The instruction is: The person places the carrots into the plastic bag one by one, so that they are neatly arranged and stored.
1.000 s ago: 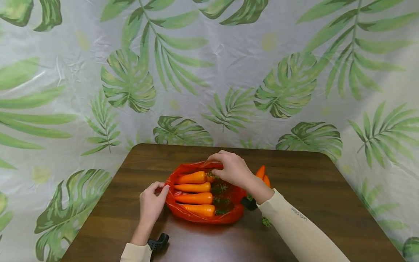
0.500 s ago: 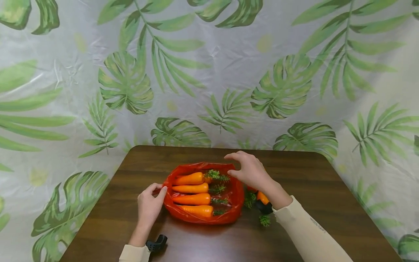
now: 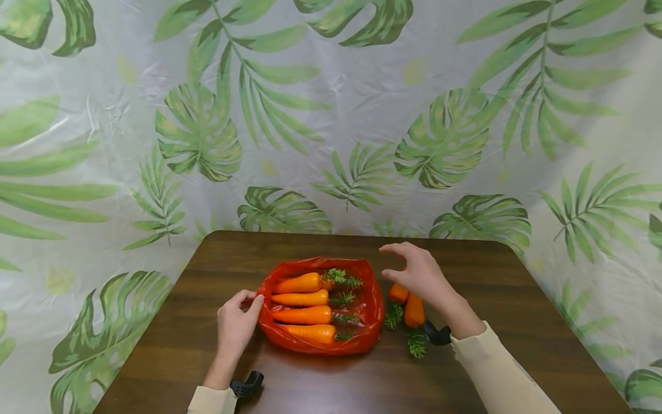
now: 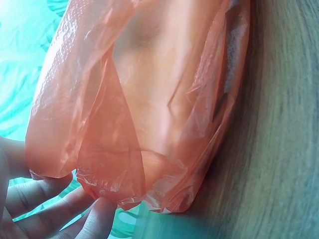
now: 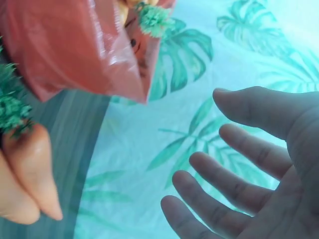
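Note:
My left hand pinches the left rim of a red plastic bag; in the left wrist view, thumb and fingertips meet at the thin edge of the bag. Inside the spread bag lie several orange carrots in a row, green tops to the right. My right hand is held up to the right of the bag, holding nothing, thumb and fingers apart. Below and beside it, two carrots with green tops rest on the table. The right wrist view shows these carrots and the right hand's spread fingers.
The dark wooden table extends around the bag. Behind it hangs a pale sheet printed with green leaves. A black wrist device sits at the left cuff, another at the right.
The right hand has moved out of the bag's far side to the right, towards the loose carrots, leaving the carrot tops uncovered. The left hand stays on the bag's rim.

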`<state>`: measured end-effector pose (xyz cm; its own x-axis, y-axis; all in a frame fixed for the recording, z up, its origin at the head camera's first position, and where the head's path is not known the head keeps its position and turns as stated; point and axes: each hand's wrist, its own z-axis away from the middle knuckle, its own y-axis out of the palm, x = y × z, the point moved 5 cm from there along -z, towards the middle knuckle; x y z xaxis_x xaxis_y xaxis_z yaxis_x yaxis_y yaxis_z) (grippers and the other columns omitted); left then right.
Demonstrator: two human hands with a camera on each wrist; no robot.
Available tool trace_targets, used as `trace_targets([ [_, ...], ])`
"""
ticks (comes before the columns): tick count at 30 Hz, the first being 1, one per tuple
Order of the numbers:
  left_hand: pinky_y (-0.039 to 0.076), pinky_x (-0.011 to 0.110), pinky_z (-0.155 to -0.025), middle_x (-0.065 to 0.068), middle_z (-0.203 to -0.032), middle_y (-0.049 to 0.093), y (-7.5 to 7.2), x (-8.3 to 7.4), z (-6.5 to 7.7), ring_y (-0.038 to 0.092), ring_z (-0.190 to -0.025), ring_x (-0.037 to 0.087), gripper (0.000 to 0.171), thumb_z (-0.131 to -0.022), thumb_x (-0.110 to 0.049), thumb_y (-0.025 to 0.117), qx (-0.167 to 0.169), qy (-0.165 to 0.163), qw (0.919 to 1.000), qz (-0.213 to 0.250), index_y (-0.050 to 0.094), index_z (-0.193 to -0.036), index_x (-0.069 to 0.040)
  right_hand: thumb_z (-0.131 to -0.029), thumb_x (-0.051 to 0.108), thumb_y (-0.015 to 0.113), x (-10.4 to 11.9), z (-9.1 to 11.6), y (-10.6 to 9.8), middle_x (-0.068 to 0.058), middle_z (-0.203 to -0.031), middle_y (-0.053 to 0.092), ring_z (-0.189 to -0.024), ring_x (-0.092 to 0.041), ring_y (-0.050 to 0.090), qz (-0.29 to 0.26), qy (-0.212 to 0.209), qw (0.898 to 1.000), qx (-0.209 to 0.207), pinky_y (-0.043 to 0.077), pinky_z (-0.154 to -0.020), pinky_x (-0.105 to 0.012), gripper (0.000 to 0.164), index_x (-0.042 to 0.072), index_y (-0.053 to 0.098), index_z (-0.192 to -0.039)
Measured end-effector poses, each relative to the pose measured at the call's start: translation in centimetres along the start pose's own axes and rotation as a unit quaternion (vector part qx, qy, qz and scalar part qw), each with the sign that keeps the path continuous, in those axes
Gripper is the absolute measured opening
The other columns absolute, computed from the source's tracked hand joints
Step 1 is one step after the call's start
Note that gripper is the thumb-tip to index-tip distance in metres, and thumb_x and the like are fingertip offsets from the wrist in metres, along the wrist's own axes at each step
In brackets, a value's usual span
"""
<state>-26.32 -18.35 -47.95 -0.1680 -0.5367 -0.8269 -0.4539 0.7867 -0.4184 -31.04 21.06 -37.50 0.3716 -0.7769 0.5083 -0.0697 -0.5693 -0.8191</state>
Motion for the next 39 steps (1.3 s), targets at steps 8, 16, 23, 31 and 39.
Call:
trace_targets([
  [8,0.060,0.035,-0.074,0.008,-0.093,0.074,0.0,0.0,0.0,0.070,-0.086,0.025,0.010,-0.093,-0.020,0.074,0.009,-0.007,0.9999,0.003,0.074,-0.090,-0.010,-0.087,0.024,0.080,-2.6,1.8,0.3,-0.006,-0.125,0.064,-0.103,-0.028,0.060,-0.009,0.029,1.000,-0.005,0.053,-0.082,-0.049,0.049,0.023,0.065,-0.133],
  [16,0.059,0.036,-0.075,0.007,-0.091,0.074,-0.1,-0.2,-0.1,0.069,-0.085,0.024,0.010,-0.092,-0.019,0.074,0.008,0.001,1.0000,0.003,0.074,-0.088,-0.010,-0.087,0.025,0.081,-5.1,3.9,1.3,-0.009,-0.134,0.061,-0.112,-0.035,0.060,-0.036,0.060,0.998,-0.006,0.053,-0.087,-0.053,0.049,0.022,0.064,-0.133],
  [23,0.060,0.041,-0.076,0.007,-0.092,0.074,0.0,0.1,-0.1,0.070,-0.086,0.025,0.010,-0.093,-0.020,0.074,0.005,-0.002,1.0000,0.003,0.074,-0.088,-0.011,-0.086,0.025,0.081,-6.8,5.3,2.2,-0.014,-0.133,0.061,-0.111,-0.039,0.061,-0.031,0.075,0.997,-0.010,0.056,-0.080,-0.051,0.053,0.016,0.064,-0.135],
  [31,0.060,0.039,-0.075,0.006,-0.092,0.074,0.1,0.0,0.1,0.069,-0.086,0.024,0.009,-0.093,-0.020,0.074,0.013,-0.009,0.9999,0.003,0.074,-0.088,-0.012,-0.086,0.026,0.082,-8.6,6.5,3.8,-0.018,-0.128,0.064,-0.108,-0.039,0.064,-0.048,0.093,0.994,-0.014,0.057,-0.078,-0.049,0.054,0.012,0.063,-0.134],
  [39,0.060,0.040,-0.076,0.006,-0.093,0.073,0.1,-0.1,-0.1,0.068,-0.085,0.024,0.008,-0.092,-0.018,0.074,0.010,-0.009,0.9999,0.003,0.073,-0.088,-0.012,-0.083,0.033,0.083,-9.7,6.5,4.8,-0.019,-0.127,0.060,-0.098,-0.035,0.067,-0.036,0.103,0.994,-0.017,0.056,-0.072,-0.045,0.055,0.013,0.065,-0.132],
])
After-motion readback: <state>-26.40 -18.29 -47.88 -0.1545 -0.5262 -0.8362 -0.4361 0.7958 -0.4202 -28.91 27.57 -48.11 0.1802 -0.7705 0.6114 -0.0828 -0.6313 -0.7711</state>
